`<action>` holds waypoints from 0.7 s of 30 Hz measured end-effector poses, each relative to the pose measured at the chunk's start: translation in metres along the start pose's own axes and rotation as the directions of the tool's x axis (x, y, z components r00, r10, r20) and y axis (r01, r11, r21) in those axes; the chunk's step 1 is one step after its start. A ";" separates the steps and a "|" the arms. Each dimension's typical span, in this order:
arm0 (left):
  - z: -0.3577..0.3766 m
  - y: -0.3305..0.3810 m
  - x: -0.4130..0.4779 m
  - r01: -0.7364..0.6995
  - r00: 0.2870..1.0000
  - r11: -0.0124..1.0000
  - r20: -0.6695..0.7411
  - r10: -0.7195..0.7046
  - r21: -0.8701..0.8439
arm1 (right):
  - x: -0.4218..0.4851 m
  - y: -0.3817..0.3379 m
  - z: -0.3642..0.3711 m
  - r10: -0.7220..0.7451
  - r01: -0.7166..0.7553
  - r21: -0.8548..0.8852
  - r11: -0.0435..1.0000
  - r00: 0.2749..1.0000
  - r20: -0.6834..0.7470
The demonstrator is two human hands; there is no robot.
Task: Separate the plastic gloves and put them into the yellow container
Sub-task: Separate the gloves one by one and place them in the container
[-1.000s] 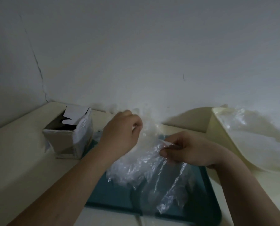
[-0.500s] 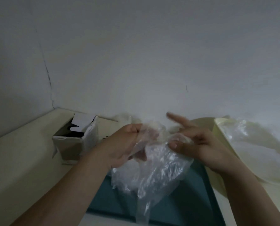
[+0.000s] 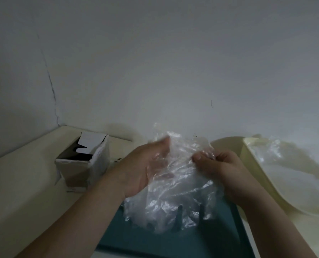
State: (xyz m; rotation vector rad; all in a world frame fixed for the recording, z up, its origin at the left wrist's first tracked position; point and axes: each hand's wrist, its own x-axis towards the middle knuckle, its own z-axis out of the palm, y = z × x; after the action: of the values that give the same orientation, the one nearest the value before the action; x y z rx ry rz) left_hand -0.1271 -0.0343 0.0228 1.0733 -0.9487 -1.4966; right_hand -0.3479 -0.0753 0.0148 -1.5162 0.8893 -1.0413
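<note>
Left of the left fingers [image 3: 161,148], well apart: cardboard box [image 3: 84,166], top flaps open, dark inside, white flap raised at the back. Upright on pale cream desk [image 3: 21,183]. Below both sets of fingers: teal tray [image 3: 173,243], raised rim, flat on desk. Behind and above: plain grey-white wall [image 3: 155,62]. Thin dark crack [image 3: 51,86] down to the desk corner, far left. Short dark mark [image 3: 212,103] above right fingers [image 3: 204,161].

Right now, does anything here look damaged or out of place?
Yes. The small brown cardboard box at left on the cream counter is torn open, its white flap ragged and upright. A thin dark crack runs down the grey wall behind it. The clear plastic gloves are merely crumpled.
</note>
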 end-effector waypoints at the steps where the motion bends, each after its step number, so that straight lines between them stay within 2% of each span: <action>1: 0.000 -0.003 0.001 -0.018 1.000 0.994 -0.003 0.018 0.103 | 0.000 -0.001 0.000 0.014 -0.014 -0.020 1.000 1.000 0.026; 3: 0.001 -0.005 0.002 -0.025 1.000 0.981 -0.008 0.027 0.192 | -0.002 -0.004 0.001 0.047 -0.044 -0.045 0.998 0.997 0.065; 7: -0.012 0.000 0.008 -0.041 0.999 0.999 -0.023 0.041 -0.021 | 0.000 0.002 -0.008 0.099 -0.094 -0.119 0.988 0.995 0.033; 10: -0.020 0.007 0.012 -0.126 0.986 0.990 -0.114 0.118 -0.062 | 0.006 0.009 -0.020 0.074 -0.073 -0.431 0.899 0.997 -0.015; 12: -0.020 0.013 0.012 -0.178 0.969 0.983 -0.182 0.167 -0.051 | 0.007 0.007 -0.025 0.080 -0.048 -0.635 0.771 0.997 0.023; 13: -0.020 0.015 0.010 -0.189 0.966 0.981 -0.190 0.176 -0.051 | 0.005 0.002 -0.026 0.086 -0.012 -0.664 0.747 0.993 0.079; 15: -0.018 0.014 0.008 -0.181 0.969 0.980 -0.186 0.162 -0.086 | -0.002 -0.010 -0.023 0.044 0.098 -0.533 0.840 0.968 0.247; 17: -0.009 0.012 0.001 -0.151 0.981 0.983 -0.138 0.136 -0.108 | -0.012 -0.024 -0.014 -0.050 0.137 -0.251 0.958 0.944 0.326; 19: 0.003 0.009 -0.009 -0.113 0.986 0.993 -0.126 0.108 -0.031 | -0.021 -0.036 0.000 -0.115 0.128 -0.013 0.992 0.932 0.343; 21: 0.012 0.004 -0.022 -0.106 0.986 0.993 -0.126 0.113 0.060 | -0.023 -0.042 0.012 -0.127 0.086 0.125 0.988 0.918 0.375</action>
State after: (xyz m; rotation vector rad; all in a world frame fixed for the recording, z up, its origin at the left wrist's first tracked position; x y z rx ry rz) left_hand -0.1361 -0.0132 0.0335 1.1240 -0.9454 -1.3032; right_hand -0.3442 -0.0421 0.0514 -1.6182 0.4742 -0.8139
